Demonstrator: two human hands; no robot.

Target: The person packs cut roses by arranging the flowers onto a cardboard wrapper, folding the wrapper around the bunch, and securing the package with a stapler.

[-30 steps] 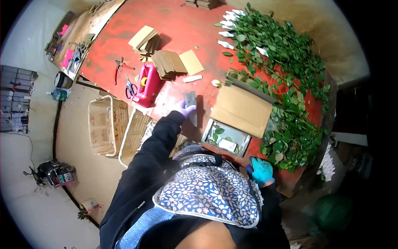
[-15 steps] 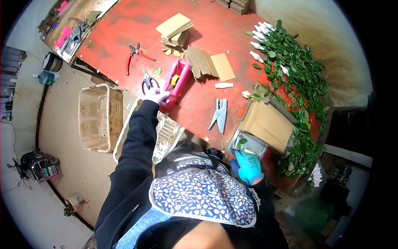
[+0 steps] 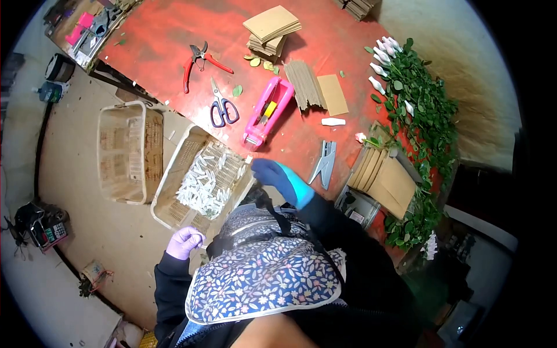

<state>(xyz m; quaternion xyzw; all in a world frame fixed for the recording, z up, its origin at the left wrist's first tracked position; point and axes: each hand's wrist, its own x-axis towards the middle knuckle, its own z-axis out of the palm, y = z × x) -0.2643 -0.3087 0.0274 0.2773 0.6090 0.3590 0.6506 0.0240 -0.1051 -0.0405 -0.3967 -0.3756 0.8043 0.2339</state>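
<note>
My left hand (image 3: 184, 242), in a thin lilac glove, hovers by the near edge of a plastic basket (image 3: 161, 194) with its fingers curled closed. Whatever they may hold is hidden. Inside the basket lie many small white strips (image 3: 203, 185). My right hand (image 3: 283, 178), in a blue glove, reaches across the table's front edge, its fingers stretched out together. A small white bit (image 3: 249, 159) lies by its fingertips; no grip on it shows. Just beyond is a pink tape dispenser (image 3: 268, 113) with a yellow roll. A grey stapler (image 3: 324, 165) rests to the right.
On the red table (image 3: 156, 35) lie red-handled pruning shears (image 3: 200, 60), scissors (image 3: 222, 109), cardboard stacks (image 3: 271, 24) and corrugated pieces (image 3: 304, 86). Leafy stems with white-wrapped heads (image 3: 418, 104) cover the right side, near a box of cardboard (image 3: 390, 185). Another basket (image 3: 122, 153) stands on the floor.
My left hand has left the tape dispenser and drawn back toward me, beside the basket. My right hand has moved left from the cardboard box to the table's front edge. The view has shifted.
</note>
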